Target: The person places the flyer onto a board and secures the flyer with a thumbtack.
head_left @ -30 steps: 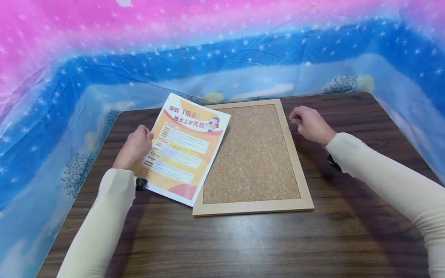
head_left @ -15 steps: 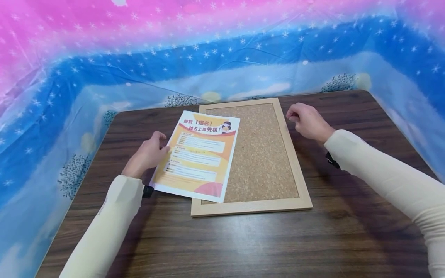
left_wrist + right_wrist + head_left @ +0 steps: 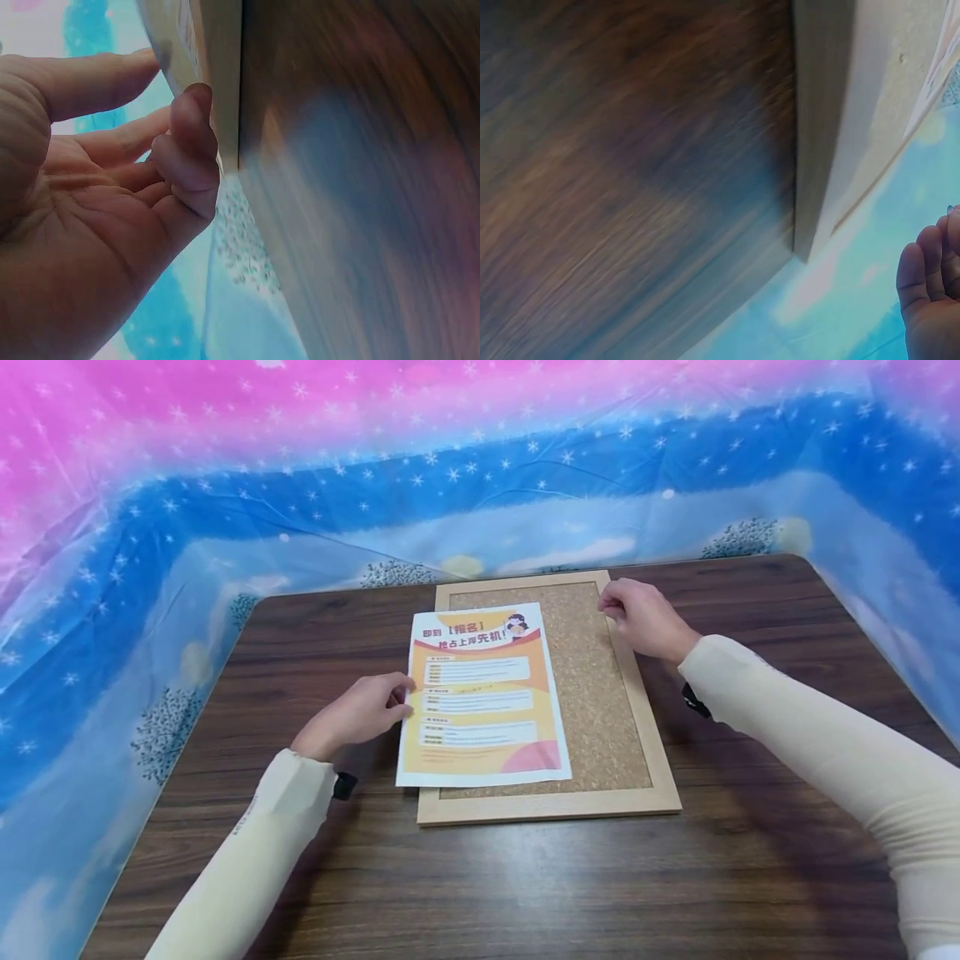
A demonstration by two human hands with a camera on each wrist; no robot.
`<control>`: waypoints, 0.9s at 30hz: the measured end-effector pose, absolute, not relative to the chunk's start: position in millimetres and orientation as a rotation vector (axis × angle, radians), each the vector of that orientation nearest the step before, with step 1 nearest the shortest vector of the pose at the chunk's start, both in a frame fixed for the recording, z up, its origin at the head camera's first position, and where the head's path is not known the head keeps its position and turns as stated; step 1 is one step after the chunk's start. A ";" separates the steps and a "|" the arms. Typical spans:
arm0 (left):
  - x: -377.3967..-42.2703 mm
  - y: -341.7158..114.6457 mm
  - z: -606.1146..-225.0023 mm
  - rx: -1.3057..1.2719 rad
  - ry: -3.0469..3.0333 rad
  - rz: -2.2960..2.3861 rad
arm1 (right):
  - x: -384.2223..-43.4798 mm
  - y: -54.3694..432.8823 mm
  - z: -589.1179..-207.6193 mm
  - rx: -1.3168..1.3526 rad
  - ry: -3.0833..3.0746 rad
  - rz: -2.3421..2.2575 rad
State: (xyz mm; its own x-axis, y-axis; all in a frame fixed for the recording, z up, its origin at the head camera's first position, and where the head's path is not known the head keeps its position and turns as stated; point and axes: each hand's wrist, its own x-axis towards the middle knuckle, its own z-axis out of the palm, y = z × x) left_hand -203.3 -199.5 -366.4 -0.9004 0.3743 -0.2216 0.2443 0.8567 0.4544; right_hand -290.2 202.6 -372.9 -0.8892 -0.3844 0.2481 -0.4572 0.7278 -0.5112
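A printed poster (image 3: pixel 480 693) in yellow, orange and white lies over the left part of a framed cork board (image 3: pixel 600 693), its left edge overhanging the frame. My left hand (image 3: pixel 362 708) holds that edge between thumb and fingers; in the left wrist view the thumb (image 3: pixel 105 82) meets the sheet's edge. Over the board's upper right frame, my right hand (image 3: pixel 648 620) has its fingertips pinched together. A tiny bluish thing (image 3: pixel 950 209) shows at those fingertips in the right wrist view, too small to identify. Most of the right hand (image 3: pixel 930 292) is out of that view.
The board lies on a dark wood-grain table (image 3: pixel 540 885). Behind and beside the table hangs a pink and blue cloth (image 3: pixel 480 468) printed with snowflakes and trees. Its folds come down close to the table's back edge.
The poster has swung from a tilt to nearly straight and shifted right over the board, with my left hand following. My right hand has moved slightly left, over the board's frame.
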 end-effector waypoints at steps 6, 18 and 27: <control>-208.4 -175.4 -369.0 0.542 2.708 0.629 | -294.8 189.3 -374.7 0.655 -2.838 0.879; -219.1 -146.8 -370.9 0.682 2.689 0.626 | -314.8 158.9 -374.3 0.616 -2.901 1.027; -219.2 -136.6 -376.2 0.698 2.662 0.620 | -339.2 140.8 -371.7 0.540 -2.971 1.171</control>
